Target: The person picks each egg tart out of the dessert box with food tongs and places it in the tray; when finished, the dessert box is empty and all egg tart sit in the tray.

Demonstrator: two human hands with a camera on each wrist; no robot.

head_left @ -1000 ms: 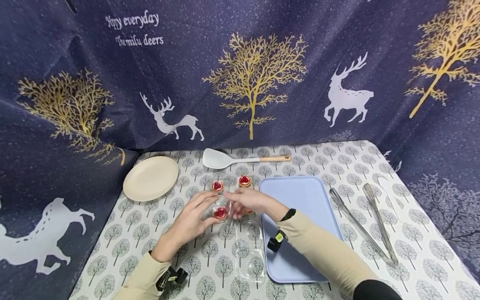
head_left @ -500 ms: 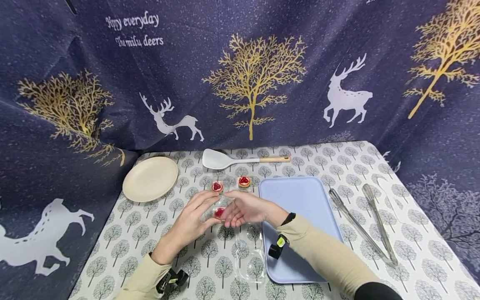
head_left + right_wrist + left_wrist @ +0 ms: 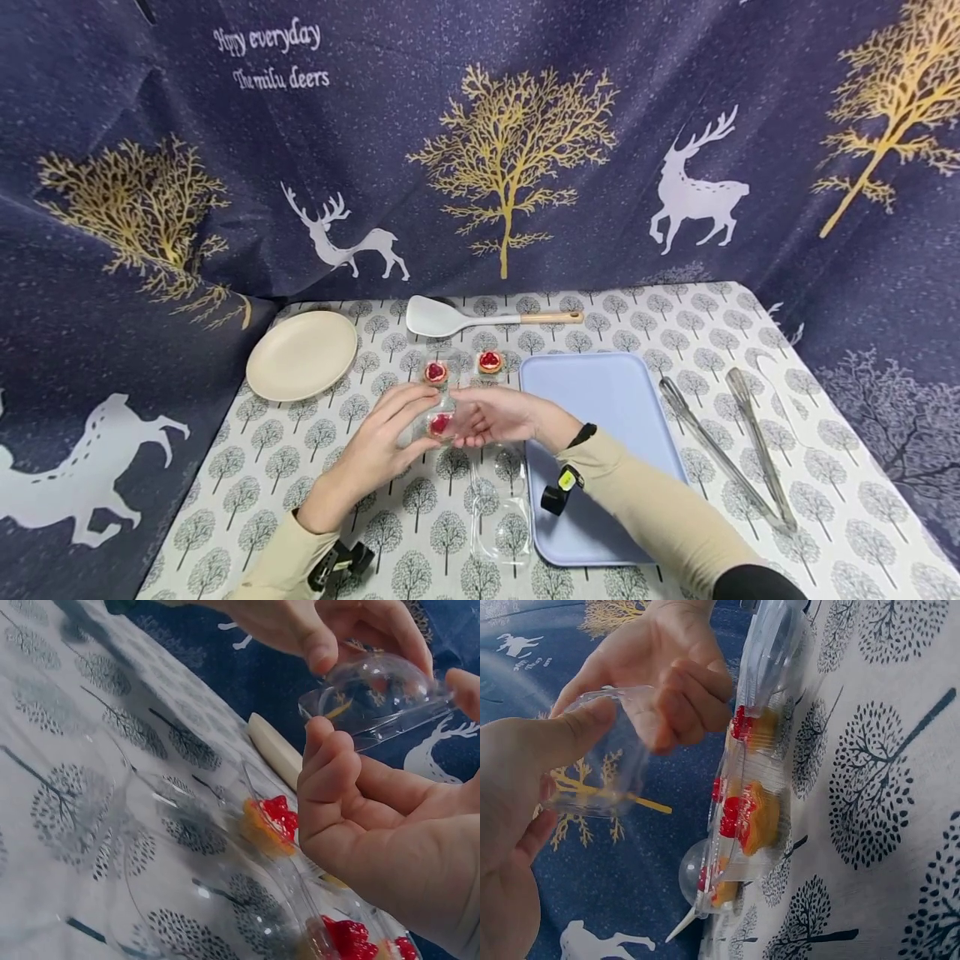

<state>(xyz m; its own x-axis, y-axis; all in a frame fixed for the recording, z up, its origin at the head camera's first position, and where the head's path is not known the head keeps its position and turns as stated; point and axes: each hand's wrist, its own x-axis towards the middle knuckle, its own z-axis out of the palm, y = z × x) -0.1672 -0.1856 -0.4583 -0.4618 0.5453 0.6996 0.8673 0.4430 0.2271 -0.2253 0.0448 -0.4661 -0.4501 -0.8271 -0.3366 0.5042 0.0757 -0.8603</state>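
My left hand (image 3: 378, 437) pinches an empty clear plastic dome (image 3: 382, 682) with a flat rim, above the table. Facing it, my right hand (image 3: 502, 415) has its fingers curled and its thumb spread, touching opposite ends of the rim in the right wrist view. Below lies clear plastic packaging (image 3: 498, 527) holding small tarts with red topping. One tart (image 3: 490, 362) sits at the back, another tart (image 3: 435, 372) left of it. A nearer tart (image 3: 440, 425) shows between my hands in the head view. The right hand hides part of the packaging.
A pale blue tray (image 3: 588, 392) lies under my right forearm. Metal tongs (image 3: 738, 467) rest at the right. A cream plate (image 3: 302, 357) stands back left, and a white spatula (image 3: 438, 317) with a wooden handle lies along the back.
My right hand first drew back and opened its fingers, uncovering more of itself palm-up. Since then its fingers have curled in at the dome. My left hand has barely moved.
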